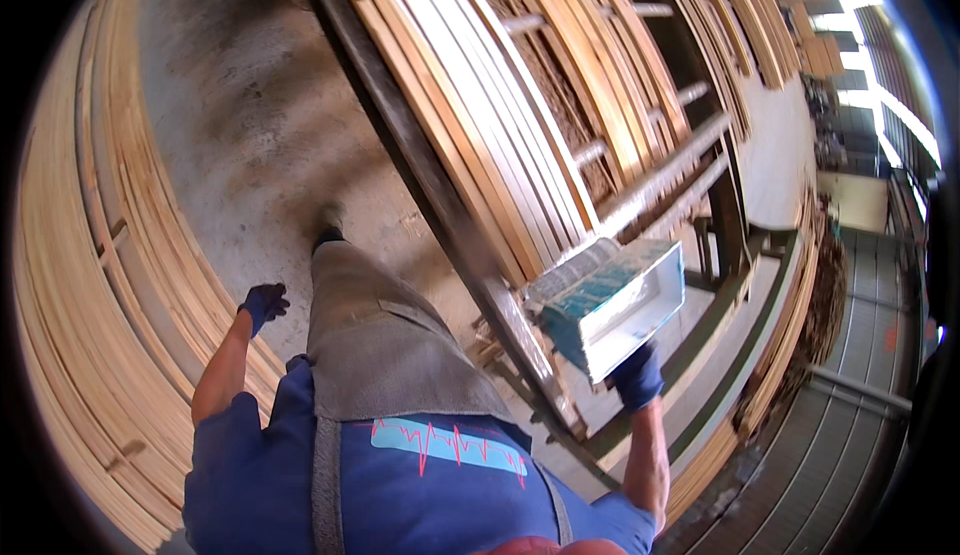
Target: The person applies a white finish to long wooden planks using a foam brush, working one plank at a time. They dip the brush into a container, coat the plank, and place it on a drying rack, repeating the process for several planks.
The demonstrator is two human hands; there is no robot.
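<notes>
My right hand [637, 377], in a dark blue glove, is closed on the near edge of a rectangular teal-and-white tub [632, 305]. The tub is tilted with its white inside showing, beside the end of a rack of boards. My fingers on it are partly hidden. My left hand [264, 305], gloved the same way, hangs at my left side with its fingers loosely bent and apart. Nothing is in it. Nearest to that hand is a stack of long pale boards [150, 215].
Long planks [480, 105] lie on a dark metal-framed rack [420, 175] with rollers, ahead and to my right. Concrete floor [250, 85] runs between the rack and the left stack. More timber [745, 25] lies at the far right, near a ribbed grey surface [850, 355].
</notes>
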